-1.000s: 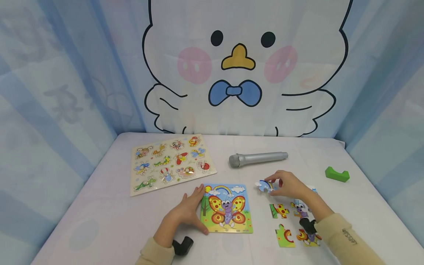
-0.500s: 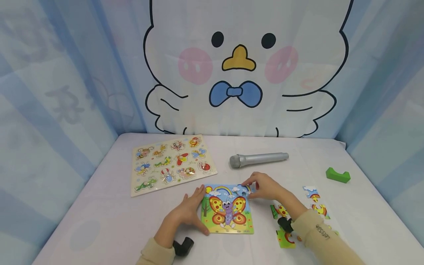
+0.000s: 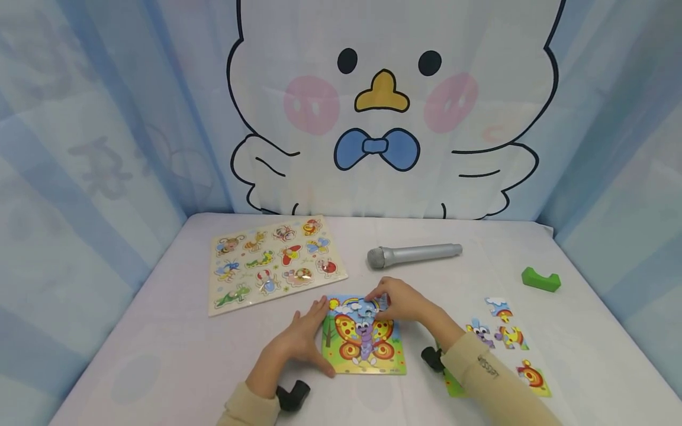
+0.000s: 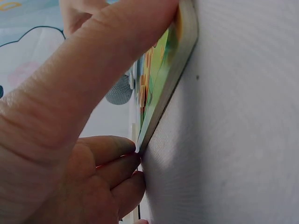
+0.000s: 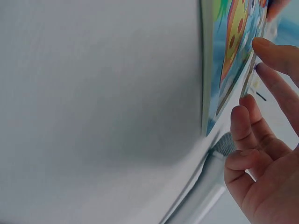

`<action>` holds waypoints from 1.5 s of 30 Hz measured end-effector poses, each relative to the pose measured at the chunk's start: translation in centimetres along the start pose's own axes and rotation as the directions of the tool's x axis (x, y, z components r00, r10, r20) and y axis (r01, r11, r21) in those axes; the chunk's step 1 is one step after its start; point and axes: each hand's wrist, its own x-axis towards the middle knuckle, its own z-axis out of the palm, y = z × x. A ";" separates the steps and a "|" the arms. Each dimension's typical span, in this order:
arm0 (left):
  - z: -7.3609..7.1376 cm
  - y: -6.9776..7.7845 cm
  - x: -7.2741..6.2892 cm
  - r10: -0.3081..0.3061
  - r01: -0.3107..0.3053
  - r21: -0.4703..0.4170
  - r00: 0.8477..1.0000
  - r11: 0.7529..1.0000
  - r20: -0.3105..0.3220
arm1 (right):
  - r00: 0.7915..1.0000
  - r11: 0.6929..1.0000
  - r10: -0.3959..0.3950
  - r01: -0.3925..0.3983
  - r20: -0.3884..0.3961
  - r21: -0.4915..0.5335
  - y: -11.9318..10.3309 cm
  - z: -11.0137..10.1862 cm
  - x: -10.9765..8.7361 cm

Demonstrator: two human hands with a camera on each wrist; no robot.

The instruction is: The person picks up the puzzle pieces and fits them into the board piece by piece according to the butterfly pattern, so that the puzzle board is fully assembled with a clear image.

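A square butterfly puzzle board lies flat on the table. My left hand rests along its left side, fingers straight, with the thumb at the lower corner and the fingertips by the upper one; the left wrist view shows the thumb over the board's edge. Above the upper part of the board, my right hand pinches a blue puzzle piece with a rainbow and cloud print. In the right wrist view that piece is seen edge-on between thumb and fingers. Whether it touches the board I cannot tell.
Several loose puzzle pieces lie to the right, some partly covered by my right sleeve. Behind are a silver toy microphone and a wooden insect puzzle. A green block sits at the far right.
My right hand has carried the pinched piece leftward from beside the board to over its upper part. The left hand has stayed in place. More of the loose pieces at the right now show.
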 end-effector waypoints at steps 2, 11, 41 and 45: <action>-0.1 0.0 0.0 0.002 -0.002 0.000 1.000 1.000 0.002 | 1.000 1.000 -0.009 0.009 0.007 0.001 -0.2 0.2 0.3; -0.1 0.0 0.0 0.010 -0.010 0.006 1.000 1.000 0.000 | 0.999 1.000 0.009 -0.008 0.035 -0.016 -0.9 0.8 1.1; 0.0 -0.2 0.0 0.012 -0.012 0.015 1.000 1.000 0.004 | 0.981 0.983 0.183 -0.183 0.067 0.000 -1.8 1.2 1.1; 0.0 -0.1 0.0 0.013 -0.013 0.013 1.000 1.000 0.001 | 0.987 0.988 0.152 -0.153 0.055 0.023 -1.4 0.8 0.7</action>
